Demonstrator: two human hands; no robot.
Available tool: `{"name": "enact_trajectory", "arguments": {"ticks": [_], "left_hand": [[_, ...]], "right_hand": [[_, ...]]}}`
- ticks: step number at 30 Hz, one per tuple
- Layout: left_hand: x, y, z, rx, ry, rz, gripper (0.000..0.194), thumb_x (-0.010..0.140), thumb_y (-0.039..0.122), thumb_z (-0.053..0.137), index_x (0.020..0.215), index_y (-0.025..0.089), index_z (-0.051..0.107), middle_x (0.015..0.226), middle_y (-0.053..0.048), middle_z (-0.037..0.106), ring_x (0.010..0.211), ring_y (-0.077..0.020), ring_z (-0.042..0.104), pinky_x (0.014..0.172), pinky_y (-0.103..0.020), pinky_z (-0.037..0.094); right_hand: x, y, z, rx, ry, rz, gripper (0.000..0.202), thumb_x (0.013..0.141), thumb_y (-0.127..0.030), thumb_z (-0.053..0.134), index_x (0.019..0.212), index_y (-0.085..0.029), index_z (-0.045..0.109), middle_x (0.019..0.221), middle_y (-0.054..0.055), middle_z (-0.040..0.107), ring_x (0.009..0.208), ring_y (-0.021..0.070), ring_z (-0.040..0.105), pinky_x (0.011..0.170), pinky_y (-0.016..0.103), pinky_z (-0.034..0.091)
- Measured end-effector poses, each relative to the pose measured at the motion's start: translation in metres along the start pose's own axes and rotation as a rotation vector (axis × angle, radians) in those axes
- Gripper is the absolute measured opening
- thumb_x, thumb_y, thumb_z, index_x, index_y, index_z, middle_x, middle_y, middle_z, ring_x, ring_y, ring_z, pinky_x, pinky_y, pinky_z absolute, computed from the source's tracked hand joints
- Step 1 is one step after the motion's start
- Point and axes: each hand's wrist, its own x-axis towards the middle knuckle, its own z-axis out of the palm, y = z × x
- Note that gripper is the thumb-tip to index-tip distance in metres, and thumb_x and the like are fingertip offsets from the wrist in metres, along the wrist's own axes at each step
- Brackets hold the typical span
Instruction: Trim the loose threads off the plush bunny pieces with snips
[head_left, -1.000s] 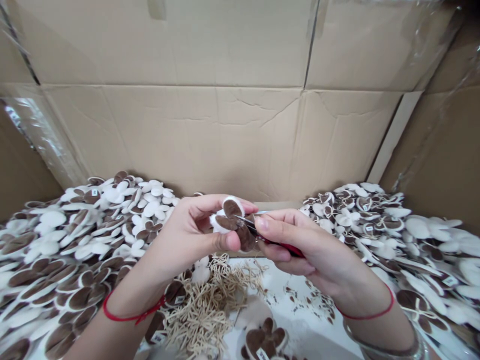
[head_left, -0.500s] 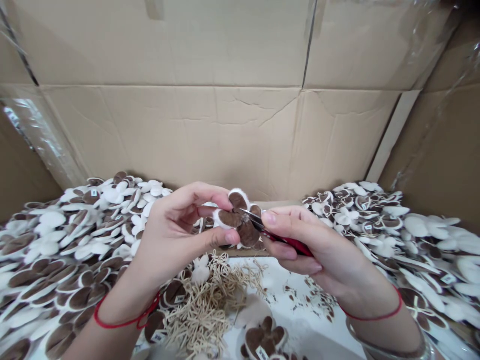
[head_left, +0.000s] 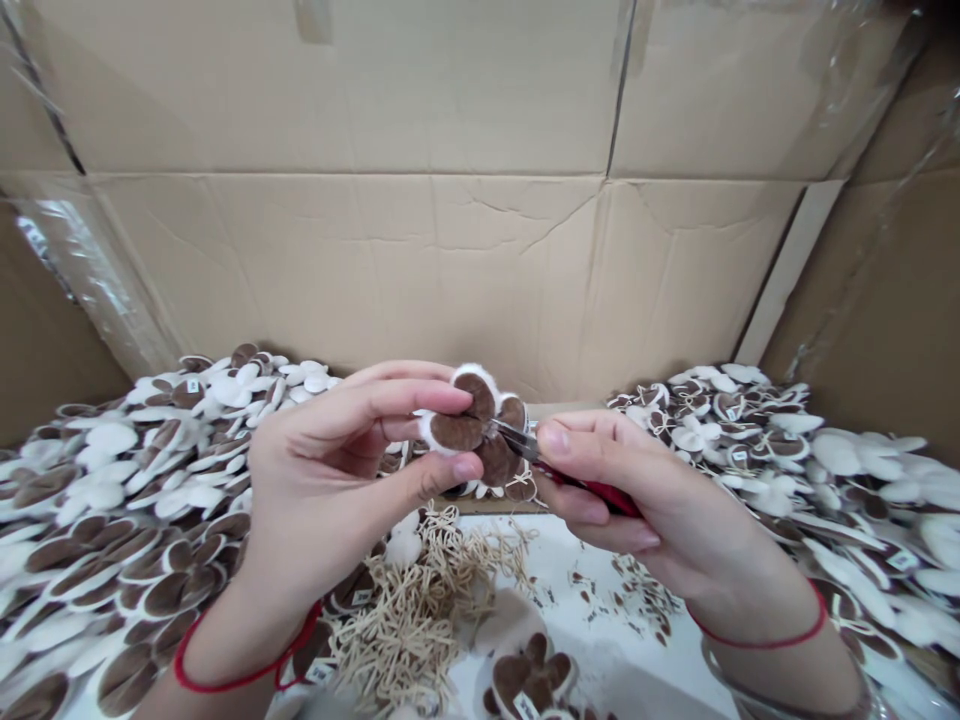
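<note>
A brown-and-white flower-shaped plush piece [head_left: 457, 433], with velvety rounded lobes and a fuzzy white rim, is raised above the white, smooth bench [head_left: 626, 665]. Taking it as the centre of the clock, the left hand [head_left: 330, 460] comes in from nine o'clock, its fingers pinching the plush piece between thumb and forefinger. The right hand [head_left: 630, 475], toward three to four o'clock, has its fingers wrapped around a slim red-handled metal tool [head_left: 600, 492], whose shiny narrow tip meets the middle of the lobes (too small to tell whether its points are apart).

At six to seven o'clock lies a tangled heap of thin cream cords [head_left: 420, 600]; at four, a scatter of tiny brown scraps [head_left: 637, 590]. A tagged brown plush flower [head_left: 536, 682] rests between five and six. A left heap of white and brown plush shapes [head_left: 112, 470] slopes away at nine, partly covered by the left hand and forearm, and a right heap of similar plush shapes [head_left: 757, 450], some bearing cords, at three. A creased tan cardboard wall [head_left: 450, 270] closes off twelve o'clock.

Compared with one second ago, both hands sit farther apart, and the plush piece's three o'clock lobe shows more fully; the heaps look unchanged.
</note>
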Motion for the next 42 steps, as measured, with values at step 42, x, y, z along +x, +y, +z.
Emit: {"name": "enact_trajectory", "arguments": {"ticks": [42], "left_hand": [[0.005,-0.009,0.002,-0.201,-0.134,-0.390,0.031,0.054,-0.001,0.082,0.075,0.021,0.073,0.066,0.005,0.076,0.052,-0.0078,0.067,0.047,-0.008,0.054]], "right_hand": [[0.010,0.011,-0.005,0.100,-0.086,0.113,0.029,0.087,-0.040,0.066,0.081,-0.014,0.056,0.053,-0.008,0.049,0.034,-0.0012,0.015,0.032,0.016,0.008]]}}
